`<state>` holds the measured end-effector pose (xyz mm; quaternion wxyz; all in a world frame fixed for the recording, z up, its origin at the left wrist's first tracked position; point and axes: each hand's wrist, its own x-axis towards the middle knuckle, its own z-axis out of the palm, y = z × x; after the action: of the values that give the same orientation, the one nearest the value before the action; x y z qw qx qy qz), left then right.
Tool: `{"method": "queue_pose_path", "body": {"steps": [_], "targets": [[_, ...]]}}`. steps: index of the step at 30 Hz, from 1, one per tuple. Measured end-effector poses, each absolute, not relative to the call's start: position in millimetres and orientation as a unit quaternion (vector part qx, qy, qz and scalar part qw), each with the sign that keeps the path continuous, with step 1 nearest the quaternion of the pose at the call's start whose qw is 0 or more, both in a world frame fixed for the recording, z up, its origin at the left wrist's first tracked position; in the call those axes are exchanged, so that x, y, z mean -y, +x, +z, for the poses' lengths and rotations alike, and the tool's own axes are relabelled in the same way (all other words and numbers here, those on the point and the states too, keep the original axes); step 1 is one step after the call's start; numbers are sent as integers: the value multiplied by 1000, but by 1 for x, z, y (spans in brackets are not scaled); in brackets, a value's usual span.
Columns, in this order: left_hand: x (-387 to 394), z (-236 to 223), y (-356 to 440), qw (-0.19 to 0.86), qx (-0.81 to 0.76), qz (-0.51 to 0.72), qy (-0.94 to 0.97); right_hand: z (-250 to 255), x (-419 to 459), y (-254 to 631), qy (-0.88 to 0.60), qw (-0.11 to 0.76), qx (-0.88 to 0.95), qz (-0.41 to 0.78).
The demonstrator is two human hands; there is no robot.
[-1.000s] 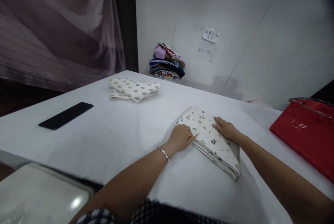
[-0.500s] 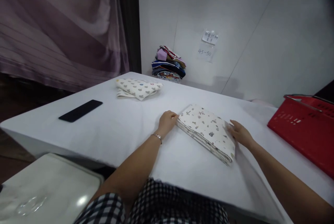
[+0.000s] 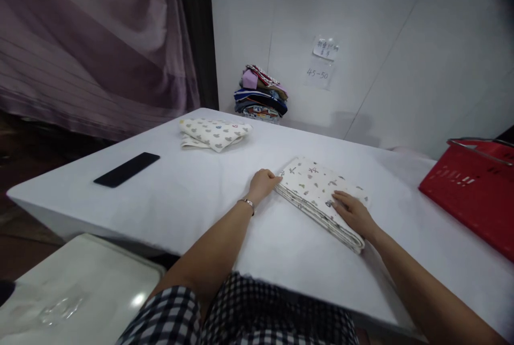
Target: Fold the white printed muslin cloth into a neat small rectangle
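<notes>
A white cloth [image 3: 309,184] with a small dark print lies folded into a thick, many-layered rectangle in front of me. My left hand [image 3: 263,184] has its fingers closed at the cloth's left corner, thumb and fingertips pinching the edge. Flat on top of the cloth's right half rests my right hand [image 3: 353,214], fingers stretched out and holding nothing. The folded layers show along the near edge. Farther back on the left lies a second white cloth [image 3: 217,133] with grey motifs, loosely folded.
The white table [image 3: 193,195] carries a flat black object [image 3: 127,169] at its left. A red basket [image 3: 469,189] with a metal handle stands at the right. Behind the table rises a stack of folded fabrics [image 3: 261,93] against the wall. A pale lidded surface [image 3: 92,280] sits low at the left.
My right hand has moved from the cloth's right edge onto its top, farther left. My left hand remains at the left corner. The view has shifted slightly.
</notes>
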<state>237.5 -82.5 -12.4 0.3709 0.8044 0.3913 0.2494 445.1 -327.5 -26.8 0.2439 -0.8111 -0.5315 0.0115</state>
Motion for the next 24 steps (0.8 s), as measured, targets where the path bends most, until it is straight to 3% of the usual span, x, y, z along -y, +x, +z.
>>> {"method": "queue_pose_path", "body": {"steps": [13,24], "targets": [[80,-4,236,471,-400,235,750,-27,329,445,-806,240,541,-13],[77,-11,232,446,-424,209,760,-20,331,444,-818,250,517,28]]}}
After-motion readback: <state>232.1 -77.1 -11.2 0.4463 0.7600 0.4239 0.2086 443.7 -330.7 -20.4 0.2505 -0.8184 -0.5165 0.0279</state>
